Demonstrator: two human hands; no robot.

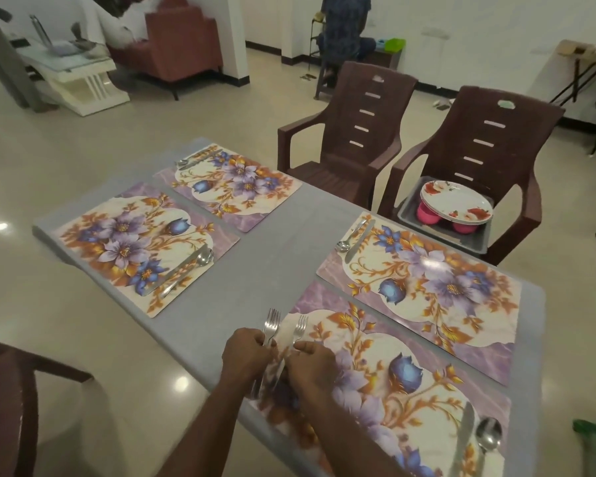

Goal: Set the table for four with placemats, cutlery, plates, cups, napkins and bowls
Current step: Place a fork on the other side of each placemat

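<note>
Steel forks fill both grips: my left hand (pixel 246 352) is curled round a small bundle of forks (pixel 271 327), and my right hand (pixel 312 364) pinches a single fork (pixel 300 329) by its neck, tines pointing away. Both sit over the near-left corner of the nearest placemat (pixel 403 383). At that mat's far end from my grips lie a knife (pixel 463 438) and spoon (pixel 488 437). I judge the step is laying this fork; done well, I'd set it flat, parallel to the mat's short edge, then let go cleanly. Beyond my grips, three more placemats on the grey table (pixel 276 256) lack forks. Plates (pixel 456 203) wait in a tray on a chair.
</note>
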